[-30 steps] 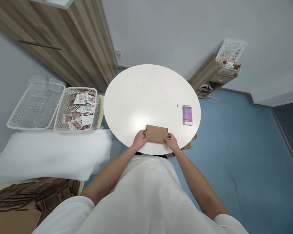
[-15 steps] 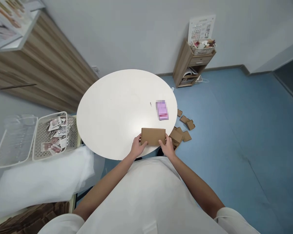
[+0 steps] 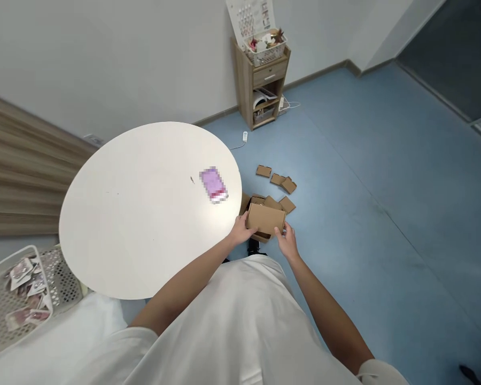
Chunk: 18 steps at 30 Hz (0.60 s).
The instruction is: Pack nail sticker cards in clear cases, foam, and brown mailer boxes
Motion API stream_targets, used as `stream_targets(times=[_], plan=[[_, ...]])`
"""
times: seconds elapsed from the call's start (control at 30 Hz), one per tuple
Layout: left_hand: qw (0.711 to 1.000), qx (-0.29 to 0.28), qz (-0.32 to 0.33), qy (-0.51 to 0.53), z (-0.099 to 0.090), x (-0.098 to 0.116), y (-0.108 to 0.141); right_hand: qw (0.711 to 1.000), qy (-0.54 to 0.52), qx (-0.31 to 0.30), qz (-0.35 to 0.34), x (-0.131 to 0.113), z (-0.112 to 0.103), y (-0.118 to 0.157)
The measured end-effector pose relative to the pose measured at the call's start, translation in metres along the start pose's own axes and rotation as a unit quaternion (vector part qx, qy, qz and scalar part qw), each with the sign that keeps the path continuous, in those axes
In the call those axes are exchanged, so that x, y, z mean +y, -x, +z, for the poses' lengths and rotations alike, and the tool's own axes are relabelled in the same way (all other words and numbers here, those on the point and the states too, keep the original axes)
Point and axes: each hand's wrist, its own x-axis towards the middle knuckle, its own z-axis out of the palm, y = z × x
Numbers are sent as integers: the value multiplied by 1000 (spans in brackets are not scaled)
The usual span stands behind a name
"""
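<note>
A flat brown cardboard box (image 3: 266, 218), closed, is held level between both my hands, just past the right edge of the white oval table (image 3: 144, 214). My left hand (image 3: 241, 231) grips its left end, and my right hand (image 3: 287, 240) grips the lower right corner, thumb on top. Beneath it on the floor stands a larger open carton (image 3: 261, 237), partly hidden by the box, with cardboard pieces in it. On the table lies a blurred purple item (image 3: 213, 183), with a small dark object (image 3: 192, 180) beside it.
Several small cardboard boxes (image 3: 263, 170) lie scattered on the blue floor (image 3: 344, 214). A wooden side cabinet (image 3: 260, 80) bearing a basket (image 3: 266, 51) stands against the wall. A white basket of small packets (image 3: 0, 321) sits at the lower left. A power strip (image 3: 245, 137) lies beyond the table.
My view has turned right. Both hands have carried the cardboard box from above the table's front edge to the right, over the carton on the floor.
</note>
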Motion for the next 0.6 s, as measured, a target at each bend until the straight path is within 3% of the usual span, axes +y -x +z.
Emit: stream_targets(times=[0.13, 0.23, 0.43, 0.6], plan=[[998, -13, -3, -58, 0, 14, -19, 1000, 10, -8, -9, 0, -4, -15], [996, -3, -6, -93, 2, 9, -18, 999, 37, -30, -2, 11, -1, -18], [997, -34, -42, -47, -3, -25, 21, 991, 69, -105, 52, 42, 7, -6], [995, -46, -85, 10, -23, -41, 57, 986, 107, -124, 38, 42, 12, 0]])
